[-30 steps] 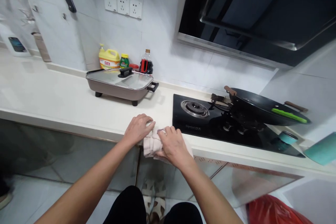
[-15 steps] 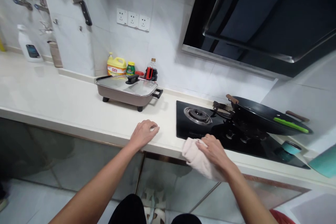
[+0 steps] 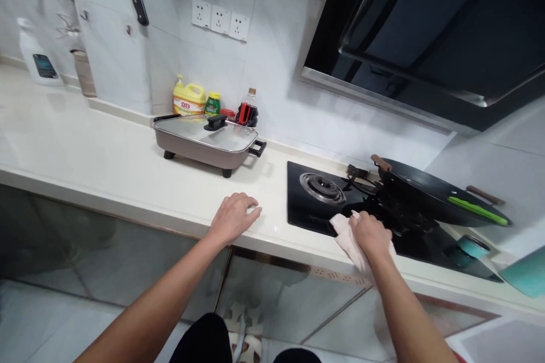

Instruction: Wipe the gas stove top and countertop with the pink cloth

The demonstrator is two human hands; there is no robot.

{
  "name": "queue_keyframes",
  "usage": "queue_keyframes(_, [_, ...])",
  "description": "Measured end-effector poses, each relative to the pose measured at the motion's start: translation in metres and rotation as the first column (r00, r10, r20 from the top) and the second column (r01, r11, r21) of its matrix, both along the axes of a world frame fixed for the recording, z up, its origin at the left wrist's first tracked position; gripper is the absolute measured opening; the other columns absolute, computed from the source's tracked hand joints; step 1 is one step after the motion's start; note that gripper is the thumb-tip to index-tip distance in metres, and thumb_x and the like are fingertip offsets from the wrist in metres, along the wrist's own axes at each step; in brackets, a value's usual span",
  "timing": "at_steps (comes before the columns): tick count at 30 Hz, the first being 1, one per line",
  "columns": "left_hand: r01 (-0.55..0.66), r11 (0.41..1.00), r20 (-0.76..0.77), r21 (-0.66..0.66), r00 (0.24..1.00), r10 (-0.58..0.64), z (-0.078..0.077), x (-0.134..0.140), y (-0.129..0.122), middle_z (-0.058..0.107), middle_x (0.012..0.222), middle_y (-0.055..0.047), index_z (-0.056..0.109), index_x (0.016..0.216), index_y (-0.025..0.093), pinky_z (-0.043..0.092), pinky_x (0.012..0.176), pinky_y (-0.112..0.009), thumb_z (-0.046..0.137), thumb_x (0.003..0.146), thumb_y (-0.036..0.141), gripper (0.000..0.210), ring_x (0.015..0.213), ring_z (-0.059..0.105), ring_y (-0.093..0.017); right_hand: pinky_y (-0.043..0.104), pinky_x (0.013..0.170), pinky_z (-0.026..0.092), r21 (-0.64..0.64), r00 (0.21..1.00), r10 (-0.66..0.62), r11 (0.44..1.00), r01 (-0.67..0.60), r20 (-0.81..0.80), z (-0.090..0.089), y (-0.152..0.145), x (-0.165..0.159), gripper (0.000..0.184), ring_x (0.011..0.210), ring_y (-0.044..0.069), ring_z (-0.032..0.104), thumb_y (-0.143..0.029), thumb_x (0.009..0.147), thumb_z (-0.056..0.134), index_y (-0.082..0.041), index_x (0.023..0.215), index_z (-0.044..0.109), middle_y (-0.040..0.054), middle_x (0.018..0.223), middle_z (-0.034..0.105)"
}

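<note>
My right hand (image 3: 372,234) is closed on a pale pinkish cloth (image 3: 348,243) at the front edge of the black gas stove (image 3: 304,212). Part of the cloth lies on the glass, and the rest hangs over the counter's edge. My left hand (image 3: 233,216) rests on the white countertop (image 3: 123,164), left of the stove. Its fingers are loosely curved, with a gap between thumb and forefinger and nothing seen in it. Behind that hand stands a brown electric pan (image 3: 200,150) with a glass lid.
A black wok (image 3: 426,193) with a green-handled utensil (image 3: 477,210) sits on the right burner. Near the stove's right end is a teal-sided container (image 3: 473,246). A yellow jug (image 3: 189,99) and a dark sauce bottle (image 3: 247,110) stand behind the pan. The range hood (image 3: 426,39) overhangs the stove.
My right hand has moved the cloth rightward along the stove's front edge. My left hand stays in nearly the same spot, its thumb a little farther from the fingers. The view has shifted slightly.
</note>
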State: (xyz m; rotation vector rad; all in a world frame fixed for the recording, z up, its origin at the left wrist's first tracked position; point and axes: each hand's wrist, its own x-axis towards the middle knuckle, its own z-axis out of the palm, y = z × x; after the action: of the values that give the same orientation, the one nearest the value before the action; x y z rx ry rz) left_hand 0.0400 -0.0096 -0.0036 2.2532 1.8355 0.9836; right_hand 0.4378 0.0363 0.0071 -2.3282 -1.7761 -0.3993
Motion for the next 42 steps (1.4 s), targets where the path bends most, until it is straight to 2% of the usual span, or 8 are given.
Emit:
queue_keyframes(8, [-0.006,1.0,0.031,0.023,1.0,0.005,-0.001,-0.001,-0.001,0.077,0.114,-0.008,0.076,0.106,0.021,0.047,0.101,-0.042,0.052,0.098,0.041,0.032,0.113,0.066,-0.027,0.051,0.09,0.043,0.118,0.891,0.446,0.892,-0.436,-0.082,0.001,-0.002,-0.184,0.038,0.107,0.033,0.057,-0.046,0.104,0.043,-0.019,0.112,0.069,0.0184,0.118,0.064])
queue_keyframes(12, [-0.007,0.999,0.1,0.034,0.995,0.003,0.001,-0.005,0.0,0.076,0.113,-0.009,0.076,0.107,0.021,0.05,0.099,-0.039,0.051,0.099,0.043,0.034,0.109,0.068,-0.026,0.051,0.097,0.042,0.203,0.777,0.566,0.824,-0.529,-0.275,0.0,-0.002,-0.222,0.05,0.117,0.034,0.053,-0.061,0.104,0.041,-0.022,0.122,0.066,0.0164,0.129,0.059])
queue_keyframes(19, [-0.005,0.998,0.167,0.055,0.986,-0.004,0.0,-0.011,-0.001,0.074,0.112,-0.008,0.077,0.107,0.02,0.053,0.1,-0.038,0.052,0.097,0.041,0.034,0.109,0.07,-0.025,0.04,0.108,0.043,0.383,0.678,0.546,0.835,-0.395,-0.492,0.012,0.002,-0.123,0.045,0.125,0.026,0.055,-0.043,0.105,0.03,-0.022,0.109,0.069,0.0128,0.123,0.066])
queue_keyframes(26, [0.071,0.991,0.056,0.118,0.995,-0.078,0.01,0.028,-0.004,0.055,0.156,-0.011,0.074,0.125,0.027,0.037,0.122,-0.052,0.062,0.091,0.041,0.039,0.147,0.047,-0.032,0.048,0.111,0.042,0.151,0.896,0.384,0.921,-0.358,-0.221,-0.039,-0.01,0.024,0.048,0.128,0.026,0.059,-0.046,0.104,0.031,-0.026,0.12,0.071,0.0101,0.132,0.067])
queue_keyframes(30, [0.209,0.962,-0.063,-0.175,0.973,-0.222,0.016,0.098,-0.007,0.029,0.175,-0.007,0.064,0.144,0.039,0.016,0.123,-0.075,0.075,0.074,0.07,0.077,0.159,0.017,-0.05,0.06,0.117,0.034,0.104,0.939,0.303,0.952,-0.289,-0.162,-0.062,-0.005,0.037,0.053,0.142,0.028,0.05,-0.051,0.103,0.03,-0.029,0.139,0.062,0.0099,0.151,0.057])
queue_keyframes(34, [0.242,0.941,-0.16,-0.236,0.946,-0.283,0.009,0.171,-0.006,0.022,0.177,-0.011,0.063,0.147,0.035,0.0,0.119,-0.082,0.06,0.076,0.085,0.086,0.16,0.002,-0.055,0.061,0.116,0.035,0.142,0.932,0.311,0.947,-0.288,-0.183,-0.073,0.005,0.041,0.056,0.138,0.03,0.054,-0.056,0.1,0.03,-0.031,0.134,0.066,0.0096,0.148,0.06])
queue_keyframes(38, [0.357,0.926,-0.28,-0.125,0.882,-0.378,-0.015,0.217,-0.003,0.025,0.175,-0.015,0.064,0.146,0.034,-0.001,0.117,-0.082,0.058,0.075,0.088,0.089,0.159,0.005,-0.055,0.061,0.112,0.04,0.177,0.919,0.323,0.941,-0.288,-0.225,-0.088,0.02,0.057,0.056,0.134,0.033,0.059,-0.062,0.093,0.034,-0.035,0.127,0.07,0.0076,0.143,0.065])
queue_keyframes(42, [0.39,0.916,-0.425,0.092,0.848,-0.318,-0.04,0.218,-0.01,0.038,0.168,-0.015,0.063,0.143,0.035,0.012,0.117,-0.078,0.057,0.078,0.087,0.083,0.155,0.021,-0.052,0.061,0.107,0.045,0.217,0.905,0.346,0.93,-0.296,-0.246,-0.1,0.034,0.071,0.054,0.13,0.036,0.062,-0.063,0.088,0.038,-0.039,0.121,0.073,0.0079,0.138,0.068])
